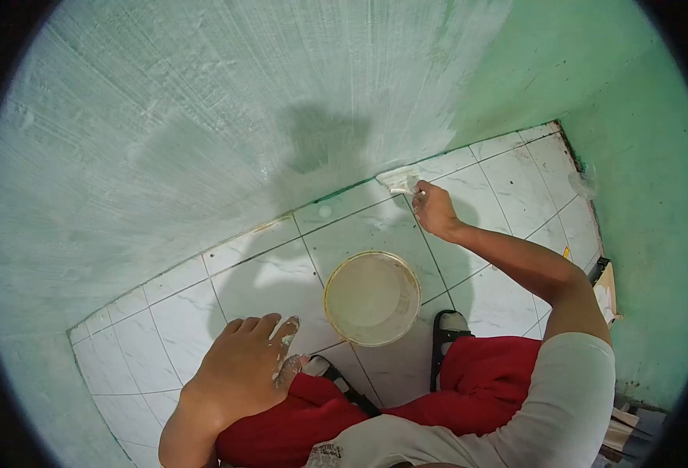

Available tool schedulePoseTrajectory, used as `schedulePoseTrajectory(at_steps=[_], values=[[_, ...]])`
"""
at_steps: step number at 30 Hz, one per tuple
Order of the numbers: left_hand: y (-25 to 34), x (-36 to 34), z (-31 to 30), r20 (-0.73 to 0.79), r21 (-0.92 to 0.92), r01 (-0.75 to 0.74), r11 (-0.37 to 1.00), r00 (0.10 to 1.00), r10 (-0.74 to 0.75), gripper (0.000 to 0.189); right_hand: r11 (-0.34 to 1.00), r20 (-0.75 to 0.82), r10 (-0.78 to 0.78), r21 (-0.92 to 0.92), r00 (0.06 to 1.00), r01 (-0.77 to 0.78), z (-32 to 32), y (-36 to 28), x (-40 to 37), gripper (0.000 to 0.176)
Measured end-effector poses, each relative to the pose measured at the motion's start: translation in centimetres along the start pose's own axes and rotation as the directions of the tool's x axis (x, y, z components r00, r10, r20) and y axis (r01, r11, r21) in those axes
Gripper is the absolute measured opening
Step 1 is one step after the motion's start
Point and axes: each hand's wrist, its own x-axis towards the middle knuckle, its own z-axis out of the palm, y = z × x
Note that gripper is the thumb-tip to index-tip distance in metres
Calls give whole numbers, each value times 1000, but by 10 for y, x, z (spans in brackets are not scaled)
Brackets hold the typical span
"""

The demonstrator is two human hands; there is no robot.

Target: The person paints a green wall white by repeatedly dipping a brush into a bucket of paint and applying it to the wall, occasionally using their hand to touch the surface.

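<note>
My right hand is closed around the handle of a wide, white-coated paintbrush. The brush's bristles are at the foot of the wall, where it meets the floor tiles. My left hand lies over my left knee with its fingers stretched out and white paint smeared on the thumb and index finger. Between my feet and the wall stands a round bucket with pale whitish liquid inside. The wall is streaked with white over green, and plain green shows toward the right.
White marbled tiles cover the floor. On the right, a bare green wall forms a corner. Several boards or flat pieces lie at the lower right, and another panel leans by the right wall. My sandalled feet flank the bucket.
</note>
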Motion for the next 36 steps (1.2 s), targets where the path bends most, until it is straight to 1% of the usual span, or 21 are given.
schedulePoseTrajectory(at_steps=[2,3,5,6,8,9,11,12,15,16,18,21,25,27,28,30,31,33,36], values=[[-3,2,2,-34,-10,-23,1000,999,22,48,1000,-8,-23,-7,1000,23,9,15,7,19],[2,-2,-4,-43,27,-6,1000,999,7,48,999,-27,-39,26,999,39,13,8,15,19],[9,-1,-1,-18,32,1,999,1000,0,48,997,-47,-66,-44,997,64,10,11,16,19],[11,2,0,-26,35,-4,999,1000,5,48,997,-56,-70,-47,996,67,4,7,22,19],[15,5,3,-28,56,-19,998,999,20,48,981,-63,-151,-137,987,141,-5,0,30,18],[18,7,2,-32,64,-19,998,999,21,48,981,-70,-153,-134,986,143,-13,-6,34,18],[25,14,-1,-6,47,-15,999,1000,15,49,980,-2,-157,-123,988,156,-40,-27,36,16],[29,16,-1,-7,51,-15,999,1000,16,49,950,-19,-257,-187,966,249,-57,-36,35,21],[39,27,-3,7,60,-22,998,1000,21,50,956,19,-240,-166,971,240,-118,-87,16,18],[42,30,-4,23,77,-29,997,999,27,50,957,16,-239,-162,971,239,-135,-98,7,18],[48,34,-5,41,101,-36,994,999,32,50,908,-57,-382,-209,923,363,-165,-115,-9,16],[53,39,-4,45,105,-32,994,999,28,51,926,-59,-358,-150,932,346,-198,-127,-37,15],[61,45,-4,28,125,-40,991,999,37,51,923,-28,-351,-181,936,341,-191,-82,-37,17],[65,49,-6,33,131,-37,991,999,33,50,935,58,-250,-243,967,256,-166,-41,-23,19],[66,51,-5,40,136,-42,990,998,37,50,936,54,-251,-240,967,256,-152,-19,-15,19],[68,55,-5,50,146,-46,988,998,39,49,948,80,-166,-261,983,181,-123,24,3,24],[70,56,-6,52,138,-39,990,998,32,49,949,78,-166,-258,983,181,-113,37,11,24],[69,59,-6,55,132,-31,991,998,24,48,959,84,-92,-260,992,110,-97,56,25,20],[68,63,-6,53,159,-48,986,998,40,49,960,88,-88,-260,992,108,-85,68,45,22]])
